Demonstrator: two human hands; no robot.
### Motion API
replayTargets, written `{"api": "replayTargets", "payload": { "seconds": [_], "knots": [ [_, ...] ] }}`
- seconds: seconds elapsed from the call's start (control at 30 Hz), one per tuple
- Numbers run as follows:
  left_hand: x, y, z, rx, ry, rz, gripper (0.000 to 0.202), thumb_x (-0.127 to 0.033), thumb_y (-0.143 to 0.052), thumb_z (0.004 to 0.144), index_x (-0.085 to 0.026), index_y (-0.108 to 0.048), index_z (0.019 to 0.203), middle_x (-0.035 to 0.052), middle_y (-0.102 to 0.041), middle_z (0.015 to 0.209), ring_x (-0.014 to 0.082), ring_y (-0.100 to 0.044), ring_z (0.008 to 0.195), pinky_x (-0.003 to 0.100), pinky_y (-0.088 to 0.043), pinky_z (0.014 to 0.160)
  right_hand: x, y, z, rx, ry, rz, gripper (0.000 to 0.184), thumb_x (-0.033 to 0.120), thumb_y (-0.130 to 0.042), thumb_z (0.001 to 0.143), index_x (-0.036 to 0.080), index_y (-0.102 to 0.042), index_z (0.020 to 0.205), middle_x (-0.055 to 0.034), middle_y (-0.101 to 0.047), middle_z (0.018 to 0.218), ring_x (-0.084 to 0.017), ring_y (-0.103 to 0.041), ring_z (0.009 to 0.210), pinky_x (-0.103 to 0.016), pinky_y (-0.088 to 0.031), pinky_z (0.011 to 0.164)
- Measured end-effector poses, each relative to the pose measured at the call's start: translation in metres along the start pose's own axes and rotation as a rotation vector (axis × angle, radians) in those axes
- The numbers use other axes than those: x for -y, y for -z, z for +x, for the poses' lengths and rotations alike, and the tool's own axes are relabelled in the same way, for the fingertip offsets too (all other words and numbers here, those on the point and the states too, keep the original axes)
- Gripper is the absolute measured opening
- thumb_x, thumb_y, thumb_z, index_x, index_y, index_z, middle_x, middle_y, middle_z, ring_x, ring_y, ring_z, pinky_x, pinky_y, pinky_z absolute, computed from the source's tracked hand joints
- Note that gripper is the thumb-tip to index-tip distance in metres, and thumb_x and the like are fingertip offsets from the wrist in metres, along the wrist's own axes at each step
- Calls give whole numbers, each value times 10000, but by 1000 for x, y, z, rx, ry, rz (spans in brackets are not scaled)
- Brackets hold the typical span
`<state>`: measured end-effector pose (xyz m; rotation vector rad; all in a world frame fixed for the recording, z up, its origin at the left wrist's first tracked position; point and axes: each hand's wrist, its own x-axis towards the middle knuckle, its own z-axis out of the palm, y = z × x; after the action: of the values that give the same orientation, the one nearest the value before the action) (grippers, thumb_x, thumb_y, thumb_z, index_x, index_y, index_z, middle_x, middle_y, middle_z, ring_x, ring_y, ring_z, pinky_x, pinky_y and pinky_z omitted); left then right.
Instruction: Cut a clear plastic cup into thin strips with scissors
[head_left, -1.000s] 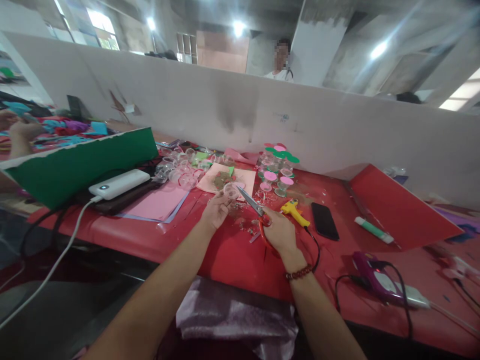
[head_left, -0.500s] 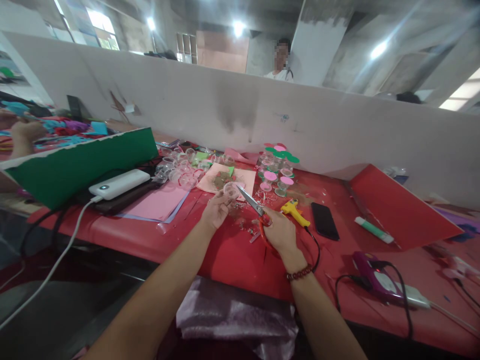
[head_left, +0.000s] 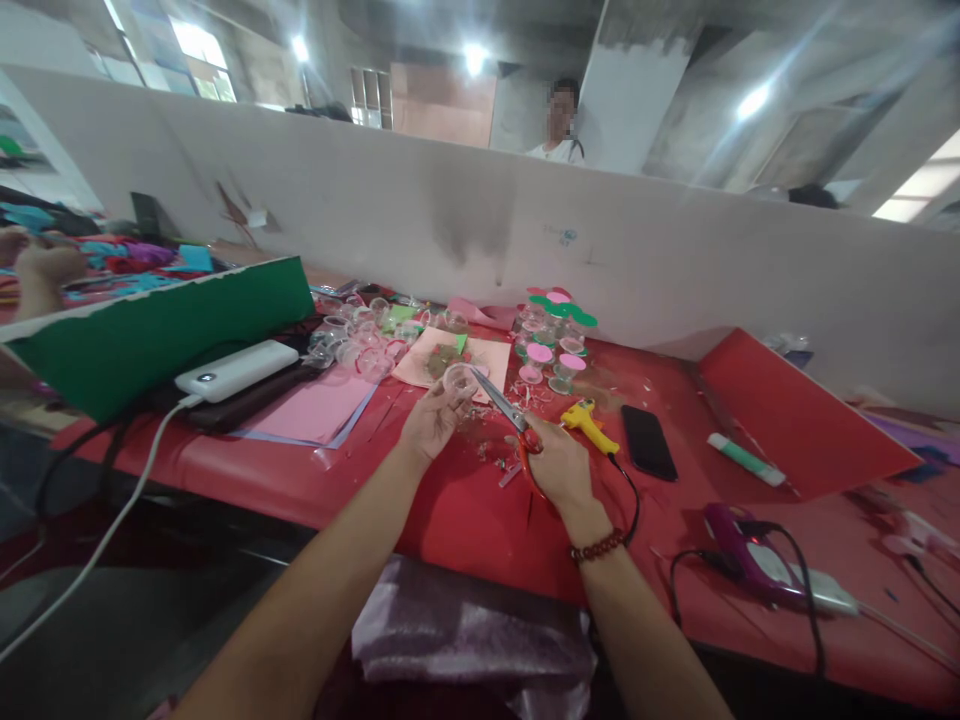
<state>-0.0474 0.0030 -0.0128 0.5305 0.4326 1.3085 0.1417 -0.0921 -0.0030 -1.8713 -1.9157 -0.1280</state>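
Note:
My left hand (head_left: pixel 433 420) is closed around a small clear plastic cup (head_left: pixel 459 382), its round rim turned up toward me. My right hand (head_left: pixel 556 458) grips red-handled scissors (head_left: pixel 508 406), whose blade tips reach the cup's right edge. Whether the blades touch the plastic, I cannot tell. Beneath and behind the cup lies a pale pink paper sheet (head_left: pixel 491 355) with a dark smudge and a green scrap on it. Small paper trimmings (head_left: pixel 495 455) are scattered on the red tabletop (head_left: pixel 480 535) between my hands.
Clear cups (head_left: pixel 364 340) pile up at back left. Cups topped with coloured discs (head_left: pixel 566 368) stand at back right. A yellow glue gun (head_left: pixel 592 428), a phone (head_left: pixel 649 442) and a purple power strip (head_left: pixel 750 560) lie rightward. Left are pink paper (head_left: pixel 315 408) and a white power bank (head_left: pixel 238 368). Another person's hand (head_left: pixel 49 262) shows far left.
Both hands stay in nearly the same place with the cup and the scissors. The cup seems slightly tilted compared with before, and the whole view has shifted a little.

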Motion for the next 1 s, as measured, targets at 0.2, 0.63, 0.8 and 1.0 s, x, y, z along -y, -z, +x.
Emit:
{"api": "replayTargets", "payload": {
  "seconds": [0.2, 0.63, 0.8, 1.0],
  "knots": [
    [1, 3, 3, 16, -26, 10, 351, -40, -590, 755, -163, -600, 1083, 73, -696, 1042, 138, -680, 884, 234, -532, 805, 1, 1, 1, 21, -4, 16, 347, 476, -505, 905, 292, -605, 1181, -34, -714, 975, -180, -649, 882, -233, -433, 705],
    [0, -1, -2, 38, -5, 21, 410, -24, -623, 719, -193, -578, 1090, 56, -691, 1004, 142, -681, 871, 237, -532, 781, 2, 2, 2, -87, -54, -148, 457, 511, -550, 865, 270, -580, 1252, -78, -664, 1132, -221, -615, 959, -292, -419, 781],
    [-1, -1, -2, 14, -19, 14, 380, -34, -603, 740, -190, -589, 1087, 60, -691, 1019, 142, -675, 879, 238, -534, 778, 1, 2, 2, -85, -34, -141, 415, 480, -536, 882, 277, -585, 1240, -72, -674, 1114, -215, -615, 941, -287, -401, 774],
    [0, 4, 1, 50, -3, 12, 325, -37, -611, 739, -165, -610, 1037, 58, -687, 1034, 146, -673, 880, 247, -536, 787, -3, -1, 2, -107, -13, -124, 421, 491, -508, 898, 257, -593, 1238, -70, -677, 1098, -209, -615, 944, -280, -394, 777]
  ]
}}
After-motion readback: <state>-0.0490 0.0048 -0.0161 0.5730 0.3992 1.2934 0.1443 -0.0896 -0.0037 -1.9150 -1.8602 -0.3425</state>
